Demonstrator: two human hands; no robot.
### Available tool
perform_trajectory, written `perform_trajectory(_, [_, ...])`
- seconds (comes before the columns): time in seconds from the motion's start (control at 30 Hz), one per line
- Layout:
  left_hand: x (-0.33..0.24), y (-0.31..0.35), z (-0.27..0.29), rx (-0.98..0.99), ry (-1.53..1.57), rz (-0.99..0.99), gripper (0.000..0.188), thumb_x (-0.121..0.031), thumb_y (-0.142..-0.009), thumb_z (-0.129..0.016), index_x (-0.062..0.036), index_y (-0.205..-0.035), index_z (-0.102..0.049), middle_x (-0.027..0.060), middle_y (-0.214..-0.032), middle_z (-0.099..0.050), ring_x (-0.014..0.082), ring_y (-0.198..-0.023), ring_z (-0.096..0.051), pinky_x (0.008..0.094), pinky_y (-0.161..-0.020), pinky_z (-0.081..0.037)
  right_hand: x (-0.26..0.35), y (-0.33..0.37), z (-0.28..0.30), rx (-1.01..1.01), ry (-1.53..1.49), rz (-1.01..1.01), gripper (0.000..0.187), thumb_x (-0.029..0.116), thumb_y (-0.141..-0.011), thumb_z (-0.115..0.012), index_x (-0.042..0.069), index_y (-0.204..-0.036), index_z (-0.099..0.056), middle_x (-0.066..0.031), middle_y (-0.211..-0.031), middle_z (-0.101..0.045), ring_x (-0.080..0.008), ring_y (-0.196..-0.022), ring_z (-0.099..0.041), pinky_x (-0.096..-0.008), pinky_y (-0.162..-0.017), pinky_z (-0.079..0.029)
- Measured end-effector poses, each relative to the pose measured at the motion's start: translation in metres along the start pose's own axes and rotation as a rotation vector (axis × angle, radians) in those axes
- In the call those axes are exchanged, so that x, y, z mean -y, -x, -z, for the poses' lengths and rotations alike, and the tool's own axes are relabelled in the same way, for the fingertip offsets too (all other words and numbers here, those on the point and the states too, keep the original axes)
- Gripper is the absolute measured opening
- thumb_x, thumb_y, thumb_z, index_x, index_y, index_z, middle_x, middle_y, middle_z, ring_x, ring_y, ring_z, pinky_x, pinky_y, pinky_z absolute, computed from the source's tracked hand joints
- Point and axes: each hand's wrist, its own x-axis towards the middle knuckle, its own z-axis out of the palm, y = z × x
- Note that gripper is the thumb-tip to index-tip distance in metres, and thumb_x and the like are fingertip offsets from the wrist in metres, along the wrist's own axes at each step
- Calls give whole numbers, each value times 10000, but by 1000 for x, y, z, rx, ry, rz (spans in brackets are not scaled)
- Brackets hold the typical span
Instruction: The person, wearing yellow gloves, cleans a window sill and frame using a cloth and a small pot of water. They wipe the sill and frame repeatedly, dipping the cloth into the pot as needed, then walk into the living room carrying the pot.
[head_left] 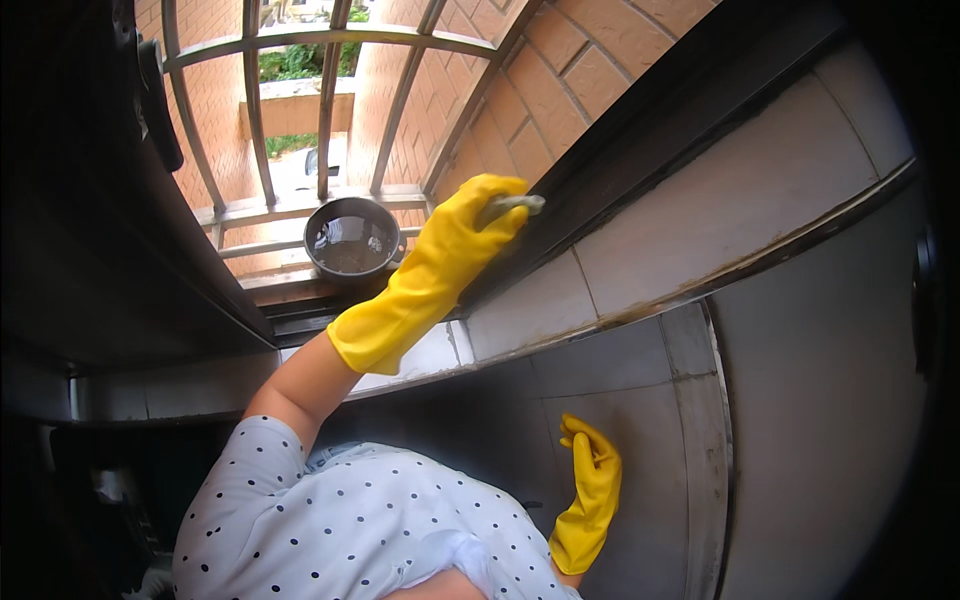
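Observation:
My left hand (472, 225), in a yellow rubber glove, is closed round a crumpled grey cloth (522, 205). The hand is raised beside the dark window frame (640, 160); I cannot tell whether the cloth touches it. Lower on the right, my right hand (592, 470) wears a matching glove and hangs in front of the tiled wall. Its fingers are loosely bent and slightly apart, with nothing visible in them. Close to my left forearm, a dark round pot (352, 238) with water in it stands on the sill by the bars.
Metal window bars (328, 110) curve across the opening, with a brick wall (570, 75) outside. A tiled ledge (720, 220) with a dark, worn edge runs below the frame to the right. A dark panel (110, 220) stands at the left.

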Motion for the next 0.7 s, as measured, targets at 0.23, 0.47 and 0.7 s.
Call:
perform_trajectory(0.23, [-52, -91, -48, -194, 33, -681, 348, 36, -854, -793, -20, -1182, -691, 160, -1338, -635, 275, -1160, -662, 323, -960, -529, 21, 30, -11, -107, -8, -74, 257, 224, -1035, -646, 58, -1206, -745, -108, -1224, -736, -210, -1101, -713, -291, -993, -544])
perform_trajectory(0.47, [-43, -94, -51, -147, -13, -750, 458, 116, -793, -762, -47, -1209, -660, 147, -1223, -639, 328, -1124, -650, 320, -955, -526, 10, 50, -4, -177, -46, -153, 251, 192, -1041, -633, 43, -1213, -737, -110, -1218, -735, -208, -1109, -706, -292, -996, -545])
perform_trajectory(0.7, [-54, -78, -51, -52, -86, -768, 427, 113, -848, -733, -48, -1234, -646, 158, -1279, -587, 322, -1104, -643, 316, -946, -519, 6, 47, -6, -215, -78, -168, 241, 165, -1030, -648, 32, -1212, -735, -107, -1198, -739, -192, -1080, -707, -274, -970, -544])
